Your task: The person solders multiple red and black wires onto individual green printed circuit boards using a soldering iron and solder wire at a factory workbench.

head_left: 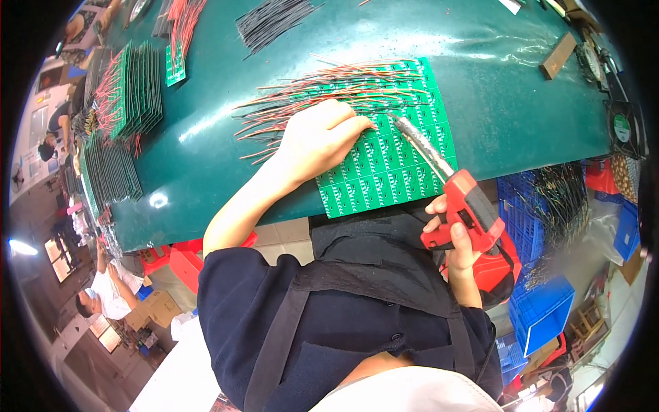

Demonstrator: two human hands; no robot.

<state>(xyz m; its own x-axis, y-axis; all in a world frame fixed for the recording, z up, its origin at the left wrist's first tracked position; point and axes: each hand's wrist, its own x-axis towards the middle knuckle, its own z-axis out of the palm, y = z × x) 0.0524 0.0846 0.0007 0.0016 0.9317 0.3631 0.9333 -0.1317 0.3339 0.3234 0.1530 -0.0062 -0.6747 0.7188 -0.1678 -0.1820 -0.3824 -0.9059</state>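
A green panel of many small circuit boards (374,182) lies near the table's front edge. Across its far part run rows of thin red and black wires (274,110), their loose ends pointing left. My left hand (319,137) rests over the wires, its fingertips pinched at the panel on what looks like a thin wire; a short reddish end shows at the fingertips. With my right hand (456,240) I grip a red and black soldering gun (473,206). Its long metal barrel slants up and left over the panel, the tip close to the wire ends, right of my left fingertips.
Stacked wired panels (137,89) stand at the left. A bundle of black wires (274,24) and a small board with red wires (176,65) lie farther back. A wooden block (558,55) and a small fan (623,127) sit right; blue crates (542,316) stand below. A co-worker (110,288) is at far left.
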